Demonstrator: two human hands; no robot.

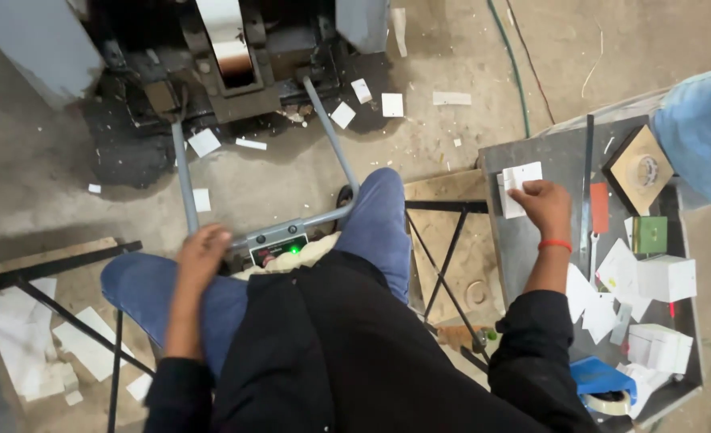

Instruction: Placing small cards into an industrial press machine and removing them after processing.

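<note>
Loosely curled, the left hand (201,255) is rested on the knee beside the grey handle frame (333,144) and the control box (278,248) with its green light; nothing is held. At the worktop's (524,248) top-left corner, white cards (517,188) are pressed under the right hand (544,205). Being close to that edge, the cards could be nudged off onto the floor

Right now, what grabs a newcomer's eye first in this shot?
The right hand rests on a stack of white cards at the near corner of the grey side table, which is littered with more white cards. The left hand sits on the person's knee beside a small control box with a lit green light, mounted on a grey tube frame running to a dark machine at the top. White offcuts dot the concrete floor.
</note>
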